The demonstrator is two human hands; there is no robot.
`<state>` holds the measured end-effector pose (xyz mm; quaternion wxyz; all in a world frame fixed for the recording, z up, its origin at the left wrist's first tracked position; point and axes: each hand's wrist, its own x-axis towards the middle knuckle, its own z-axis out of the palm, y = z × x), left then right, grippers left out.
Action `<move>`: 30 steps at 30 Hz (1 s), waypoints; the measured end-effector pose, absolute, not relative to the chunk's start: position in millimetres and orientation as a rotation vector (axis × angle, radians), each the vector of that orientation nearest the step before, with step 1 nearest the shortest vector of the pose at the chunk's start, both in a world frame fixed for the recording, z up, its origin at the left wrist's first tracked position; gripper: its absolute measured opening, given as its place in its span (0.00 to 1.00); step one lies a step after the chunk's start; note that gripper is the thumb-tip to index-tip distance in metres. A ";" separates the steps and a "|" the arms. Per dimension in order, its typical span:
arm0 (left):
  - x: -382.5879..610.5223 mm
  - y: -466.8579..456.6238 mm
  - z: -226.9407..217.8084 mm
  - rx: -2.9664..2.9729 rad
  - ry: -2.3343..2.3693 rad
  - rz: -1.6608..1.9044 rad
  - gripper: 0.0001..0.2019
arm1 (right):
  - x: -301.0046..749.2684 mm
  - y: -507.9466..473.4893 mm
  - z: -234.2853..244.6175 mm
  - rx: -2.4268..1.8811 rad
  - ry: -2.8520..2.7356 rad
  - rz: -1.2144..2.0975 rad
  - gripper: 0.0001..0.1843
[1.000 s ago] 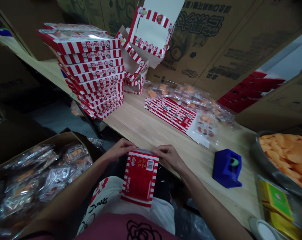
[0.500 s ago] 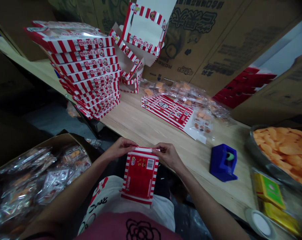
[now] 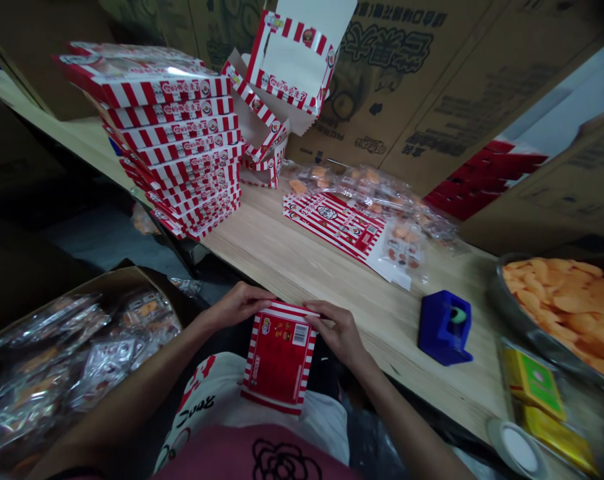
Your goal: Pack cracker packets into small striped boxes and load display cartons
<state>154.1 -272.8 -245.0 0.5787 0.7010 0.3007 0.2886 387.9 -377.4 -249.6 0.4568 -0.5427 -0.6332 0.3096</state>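
Note:
A red box with red-and-white striped edges (image 3: 281, 357) stands on my lap, its back panel with a barcode facing me. My left hand (image 3: 236, 305) grips its top left corner, fingers curled on the top flap. My right hand (image 3: 338, 331) holds the top right corner, fingers pressed on the same flap. Both hands sit just below the front edge of the wooden table (image 3: 302, 263).
A tall stack of striped boxes (image 3: 175, 133) stands at the table's left, open boxes (image 3: 287, 60) behind it. Flat striped cartons (image 3: 335, 223) and clear snack bags (image 3: 382, 190) lie mid-table. Right: blue tape dispenser (image 3: 445, 327), bowl of orange chips (image 3: 565, 297). Left: carton of bagged snacks (image 3: 67, 350).
The white top flap that stood up half a second ago is now folded down flat on the box. Both hands have lowered slightly with it.

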 end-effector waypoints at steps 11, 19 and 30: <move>173.9 -308.3 -266.5 1.224 0.701 0.888 0.07 | 374.0 -389.5 -255.5 -1.275 -0.904 1.174 0.14; 193.4 -315.7 -243.4 0.996 0.683 0.686 0.15 | 397.2 -372.1 -220.0 -1.425 -1.107 1.564 0.23; 193.2 -303.8 -264.5 1.126 0.922 0.683 0.29 | 440.5 -410.5 -227.3 -1.566 -0.995 0.567 0.18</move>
